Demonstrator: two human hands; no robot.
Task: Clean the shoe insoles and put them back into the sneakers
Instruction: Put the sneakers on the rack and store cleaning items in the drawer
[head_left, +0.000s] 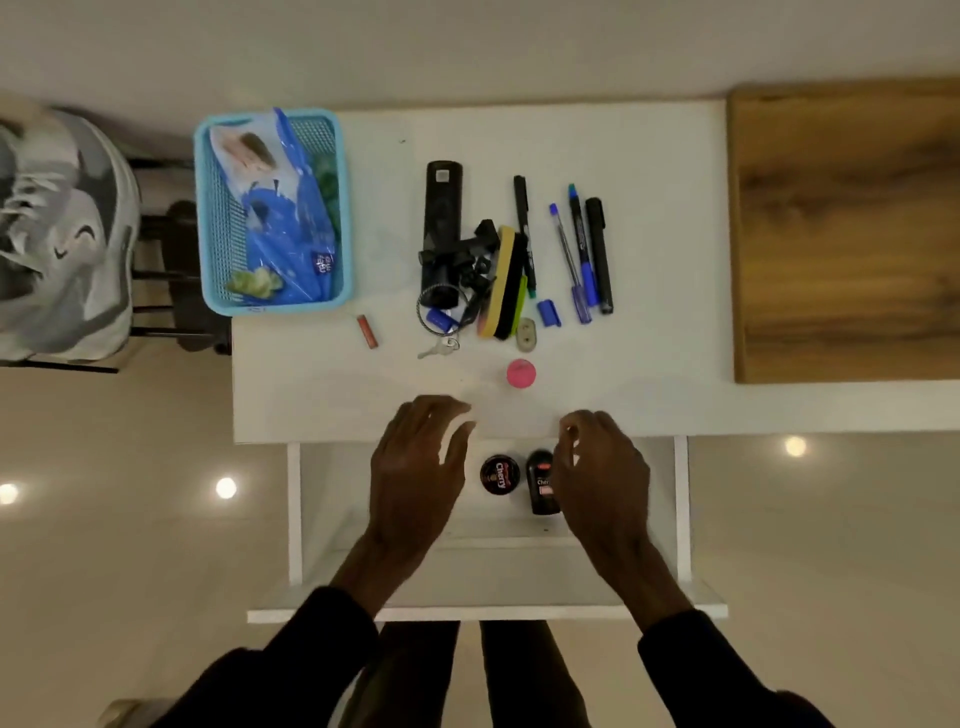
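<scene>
At the far left edge, the grey-and-white sneakers (57, 234) sit on a dark rack (182, 249), near the blue basket (208, 218) on the white table (649, 364). Your left hand (415, 467) hovers over the open drawer (294, 509), fingers loosely curved, gripping nothing. Right of it lie a polish tin (500, 474) and a black bottle (539, 483). Your right hand (602, 467) curls beside that bottle; you cannot tell whether it grips.

White "Cherry" stands on the lid of the round black tin (500, 474) in the drawer (311, 519). The black bottle (540, 480) just right of it shows "Cher", the rest hidden. The grey sneaker (67, 234) at far left bears a dark swoosh.
</scene>
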